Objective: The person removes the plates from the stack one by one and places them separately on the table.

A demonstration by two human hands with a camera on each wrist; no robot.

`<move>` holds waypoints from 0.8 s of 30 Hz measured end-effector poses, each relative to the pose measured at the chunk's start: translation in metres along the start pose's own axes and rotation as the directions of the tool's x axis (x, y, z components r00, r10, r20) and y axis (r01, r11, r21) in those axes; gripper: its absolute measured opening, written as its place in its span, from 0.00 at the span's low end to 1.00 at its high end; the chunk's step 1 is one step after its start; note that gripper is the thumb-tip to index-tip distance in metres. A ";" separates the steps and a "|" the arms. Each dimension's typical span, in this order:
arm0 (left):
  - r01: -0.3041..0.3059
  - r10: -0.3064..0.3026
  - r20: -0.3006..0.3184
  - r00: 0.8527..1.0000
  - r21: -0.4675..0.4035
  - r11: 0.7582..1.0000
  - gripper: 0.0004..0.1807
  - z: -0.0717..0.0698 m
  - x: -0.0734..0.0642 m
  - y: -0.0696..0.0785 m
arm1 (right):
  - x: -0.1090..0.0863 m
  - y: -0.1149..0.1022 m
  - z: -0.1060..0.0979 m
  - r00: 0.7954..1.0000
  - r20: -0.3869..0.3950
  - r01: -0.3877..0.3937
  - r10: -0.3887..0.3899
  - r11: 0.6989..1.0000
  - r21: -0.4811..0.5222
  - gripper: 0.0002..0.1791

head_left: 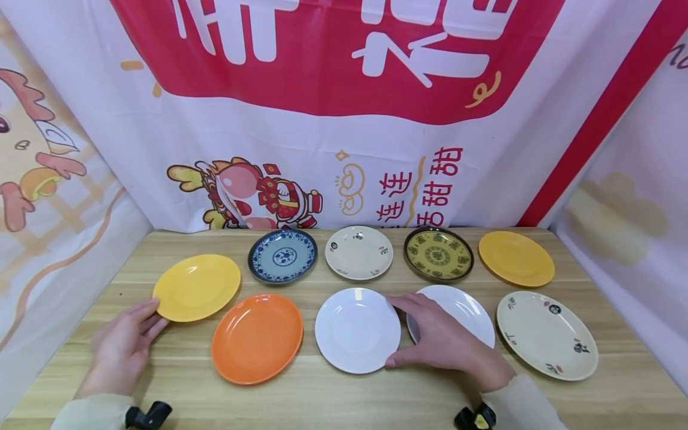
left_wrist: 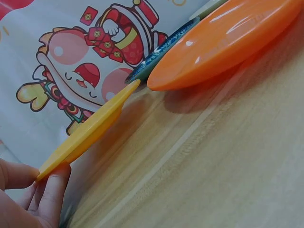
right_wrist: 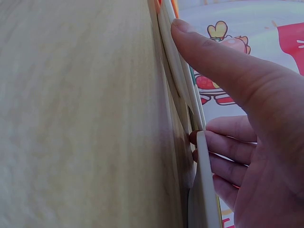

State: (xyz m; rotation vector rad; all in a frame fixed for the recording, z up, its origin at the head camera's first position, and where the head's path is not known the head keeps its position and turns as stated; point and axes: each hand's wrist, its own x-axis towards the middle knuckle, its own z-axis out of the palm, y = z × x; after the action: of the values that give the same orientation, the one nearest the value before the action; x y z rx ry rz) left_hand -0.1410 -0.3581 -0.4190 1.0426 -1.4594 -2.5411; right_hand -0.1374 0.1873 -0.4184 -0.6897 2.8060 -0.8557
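At the table's left side my left hand (head_left: 125, 341) pinches the left edge of a yellow plate (head_left: 196, 288), thumb on top and fingers underneath. In the left wrist view that yellow plate (left_wrist: 88, 131) slants upward, close to an orange plate (left_wrist: 218, 47). My right hand (head_left: 438, 331) is spread at the right rim of the middle white plate (head_left: 357, 330), thumb near its lower right and forefinger near its upper right. Beneath this hand lies another white plate (head_left: 462, 307), partly hidden. The right wrist view shows the thumb at one plate rim and fingertips beside a nearer rim.
An orange plate (head_left: 258, 339) lies between the yellow and white ones. Along the back stand a blue patterned plate (head_left: 283, 256), a cream plate (head_left: 359, 253), a dark-rimmed olive plate (head_left: 438, 254) and another yellow plate (head_left: 516, 258). A cream oval plate (head_left: 547, 335) lies at right.
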 end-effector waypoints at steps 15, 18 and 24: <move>0.007 -0.007 0.001 1.000 0.052 0.999 0.16 -0.003 0.003 0.002 | 0.000 0.000 0.000 1.000 -0.002 0.000 0.000 1.000 -0.001 0.60; -0.020 0.022 -0.028 0.999 0.081 0.997 0.15 -0.003 0.004 0.002 | -0.001 0.000 0.000 1.000 -0.001 0.000 0.000 1.000 -0.003 0.60; -0.098 0.119 -0.110 0.987 0.174 0.980 0.14 -0.001 0.004 -0.001 | 0.000 -0.002 0.000 1.000 0.002 0.002 -0.002 1.000 -0.004 0.60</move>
State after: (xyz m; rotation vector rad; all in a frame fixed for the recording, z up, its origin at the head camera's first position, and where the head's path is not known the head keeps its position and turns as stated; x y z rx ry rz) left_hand -0.1430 -0.3599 -0.4217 1.0819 -1.6717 -2.2728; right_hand -0.1367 0.1864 -0.4174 -0.6942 2.8066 -0.8494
